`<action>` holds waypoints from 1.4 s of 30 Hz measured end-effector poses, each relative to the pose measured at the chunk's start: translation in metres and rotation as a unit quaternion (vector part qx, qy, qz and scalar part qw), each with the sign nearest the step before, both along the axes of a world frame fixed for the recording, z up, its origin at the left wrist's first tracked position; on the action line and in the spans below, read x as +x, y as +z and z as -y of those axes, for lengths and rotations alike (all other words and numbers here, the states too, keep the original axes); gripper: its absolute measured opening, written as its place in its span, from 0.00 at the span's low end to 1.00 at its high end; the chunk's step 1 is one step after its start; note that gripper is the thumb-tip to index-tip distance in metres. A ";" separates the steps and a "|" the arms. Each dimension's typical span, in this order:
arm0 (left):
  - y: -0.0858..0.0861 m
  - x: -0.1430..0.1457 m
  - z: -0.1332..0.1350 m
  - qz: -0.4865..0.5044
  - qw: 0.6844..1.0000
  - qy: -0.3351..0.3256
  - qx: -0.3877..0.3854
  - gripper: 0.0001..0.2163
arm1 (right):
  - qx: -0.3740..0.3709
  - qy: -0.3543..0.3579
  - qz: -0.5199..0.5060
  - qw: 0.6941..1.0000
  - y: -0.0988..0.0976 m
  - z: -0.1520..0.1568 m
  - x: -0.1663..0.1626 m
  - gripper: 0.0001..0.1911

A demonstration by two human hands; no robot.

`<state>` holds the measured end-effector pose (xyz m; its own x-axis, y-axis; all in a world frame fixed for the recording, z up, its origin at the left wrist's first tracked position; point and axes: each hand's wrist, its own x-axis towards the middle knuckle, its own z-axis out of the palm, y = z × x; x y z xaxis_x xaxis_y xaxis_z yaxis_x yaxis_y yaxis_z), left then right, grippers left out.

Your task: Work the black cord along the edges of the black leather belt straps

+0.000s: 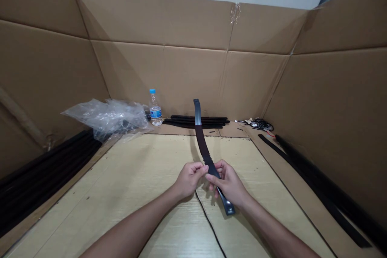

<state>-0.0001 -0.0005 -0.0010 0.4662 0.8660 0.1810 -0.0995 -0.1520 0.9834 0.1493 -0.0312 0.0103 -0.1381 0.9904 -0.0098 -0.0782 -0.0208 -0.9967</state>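
Observation:
A long, curved black strip (pixel 200 136) rises from between my two hands toward the back wall, above a pale wooden board (pixel 127 185). My left hand (pixel 189 179) pinches the strip near its lower part with fingers closed. My right hand (pixel 229 183) wraps round the strip just beside it, and the strip's short lower end pokes out below that hand. A thin black cord (pixel 208 221) runs along the board under my hands toward the front edge.
Cardboard walls (pixel 187 64) enclose the board on three sides. A crumpled clear plastic bag (pixel 110 117) and a small water bottle (pixel 155 109) sit at the back left. Black strips lie in bundles at the left (pixel 45 173), back (pixel 196 121) and right (pixel 320 185). Small wires (pixel 256 123) lie in the back right corner.

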 end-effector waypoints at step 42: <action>-0.001 0.000 -0.001 0.017 1.000 0.000 -0.008 0.19 | 0.023 0.018 -0.011 1.000 -0.002 -0.003 0.000 0.22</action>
<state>-0.0005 0.0003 -0.0019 0.4599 0.8689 0.1831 -0.1333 -0.1363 0.9817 0.1497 -0.0281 0.0079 -0.1731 0.9841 0.0389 -0.1007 0.0216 -0.9947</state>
